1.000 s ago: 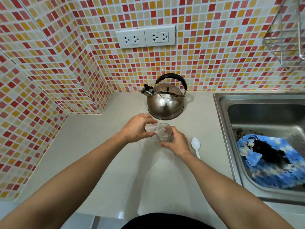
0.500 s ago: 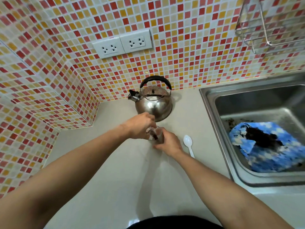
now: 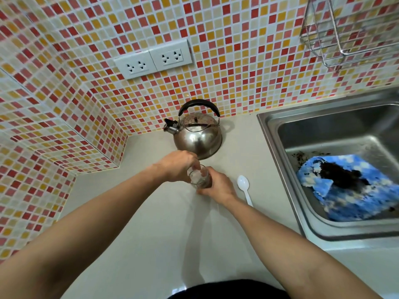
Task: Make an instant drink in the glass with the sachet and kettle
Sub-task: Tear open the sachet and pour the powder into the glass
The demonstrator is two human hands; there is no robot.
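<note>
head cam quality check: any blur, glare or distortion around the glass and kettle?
Head view: wide-angle bend, tile lines curve toward the edges; slight motion smear on the upper tiles. Kettle is sharp, with bright reflections on its steel body. Glass is soft and mostly covered by the left hand and right hand, so its contents are unclear. Soft shadows on the counter.

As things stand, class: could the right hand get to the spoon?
Probably yes. The spoon lies bare on the counter just right of the right hand, with nothing between them. But that hand is holding the glass, so it must let go first.
</note>
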